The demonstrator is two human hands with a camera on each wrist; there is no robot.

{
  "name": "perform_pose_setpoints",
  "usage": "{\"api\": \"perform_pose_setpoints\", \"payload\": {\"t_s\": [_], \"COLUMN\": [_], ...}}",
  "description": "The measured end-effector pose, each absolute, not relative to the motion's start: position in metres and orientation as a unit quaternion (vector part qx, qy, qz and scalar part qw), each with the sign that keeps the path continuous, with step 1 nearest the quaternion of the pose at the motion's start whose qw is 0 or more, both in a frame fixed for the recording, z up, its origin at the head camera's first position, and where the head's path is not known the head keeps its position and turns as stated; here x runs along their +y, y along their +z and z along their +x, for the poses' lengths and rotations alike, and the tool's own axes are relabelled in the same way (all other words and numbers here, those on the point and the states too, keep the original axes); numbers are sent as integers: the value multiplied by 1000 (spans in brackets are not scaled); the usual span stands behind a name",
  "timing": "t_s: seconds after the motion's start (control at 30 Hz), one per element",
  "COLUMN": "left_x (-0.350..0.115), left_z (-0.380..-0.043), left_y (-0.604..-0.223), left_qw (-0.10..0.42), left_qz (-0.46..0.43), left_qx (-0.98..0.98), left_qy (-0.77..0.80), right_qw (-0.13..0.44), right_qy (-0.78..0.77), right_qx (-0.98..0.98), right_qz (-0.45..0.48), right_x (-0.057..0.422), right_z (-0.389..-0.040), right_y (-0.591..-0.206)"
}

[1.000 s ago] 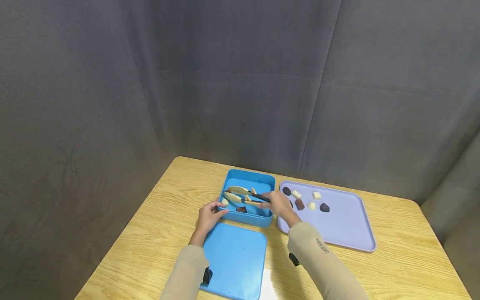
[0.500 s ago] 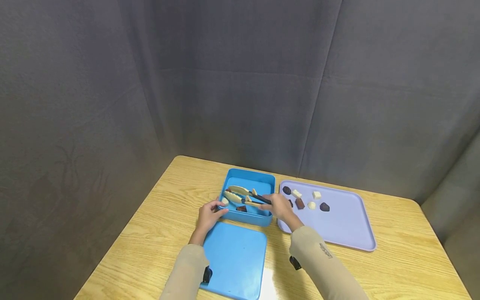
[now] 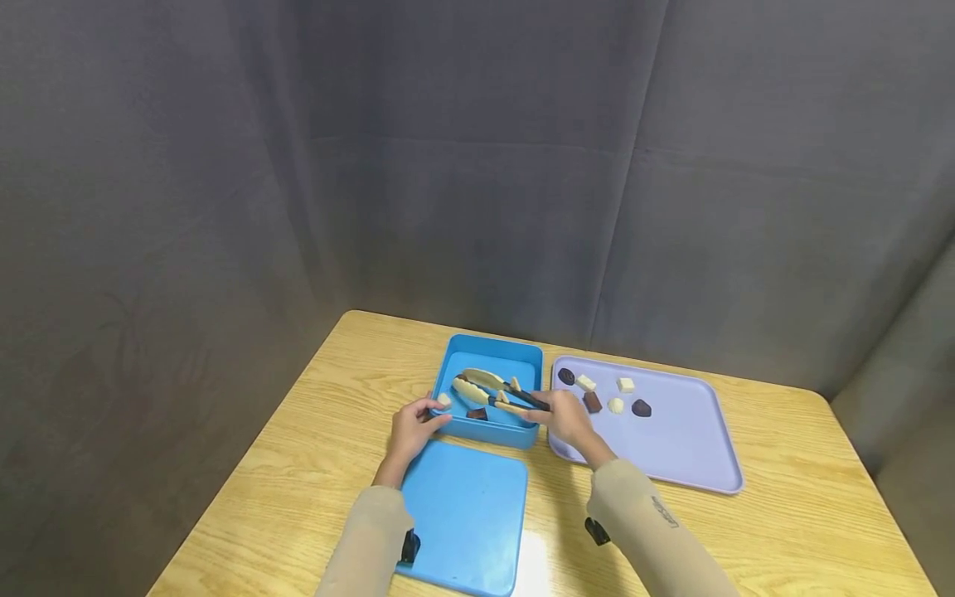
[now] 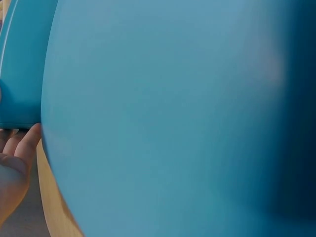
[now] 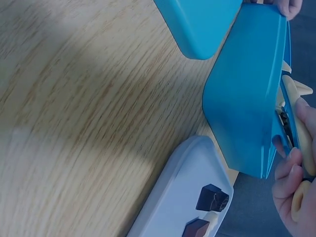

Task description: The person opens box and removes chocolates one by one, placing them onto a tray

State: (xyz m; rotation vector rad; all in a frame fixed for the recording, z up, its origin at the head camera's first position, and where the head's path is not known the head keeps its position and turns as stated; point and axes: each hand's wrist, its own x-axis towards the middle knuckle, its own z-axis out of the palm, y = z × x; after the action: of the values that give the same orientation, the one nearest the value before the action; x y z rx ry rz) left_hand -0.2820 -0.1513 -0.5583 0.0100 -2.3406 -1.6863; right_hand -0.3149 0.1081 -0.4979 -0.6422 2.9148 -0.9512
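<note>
My right hand (image 3: 564,414) grips a pair of tongs (image 3: 483,377) with cream scalloped heads and black arms. The tongs reach over the right wall of a blue box (image 3: 477,429), their heads spread a little apart inside it. At their tips, a small brown patch shows; I cannot tell whether they hold it. My left hand (image 3: 410,427) holds the box's front left corner, fingers at the rim. Near that hand lies a white chocolate (image 3: 444,400); a brown chocolate (image 3: 477,414) lies by the front wall. In the right wrist view, the right fingers (image 5: 289,170) curl around the tongs.
A lilac tray (image 3: 686,448) to the box's right bears several chocolates, among them a dark one (image 3: 641,408), a brown one (image 3: 592,402) and a white cube (image 3: 625,385). A flat blue lid (image 3: 470,514) lies in front of the box on the wooden table (image 3: 298,464).
The right hand and tongs have drawn slightly right, away from the box's left wall. The left hand stays at the box corner. The head view has shifted a little.
</note>
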Motion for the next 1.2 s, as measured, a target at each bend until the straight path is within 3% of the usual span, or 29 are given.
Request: {"api": "perform_pose_setpoints", "payload": {"t_s": [1.2], "left_x": [-151], "left_z": [-281], "left_y": [-559], "left_qw": [133], "left_qz": [-11], "left_qx": [-802], "left_qy": [-582], "right_qw": [-102], "right_qy": [-361], "right_qx": [898], "right_qz": [-229], "right_x": [159], "right_z": [-279], "right_y": [-492]}}
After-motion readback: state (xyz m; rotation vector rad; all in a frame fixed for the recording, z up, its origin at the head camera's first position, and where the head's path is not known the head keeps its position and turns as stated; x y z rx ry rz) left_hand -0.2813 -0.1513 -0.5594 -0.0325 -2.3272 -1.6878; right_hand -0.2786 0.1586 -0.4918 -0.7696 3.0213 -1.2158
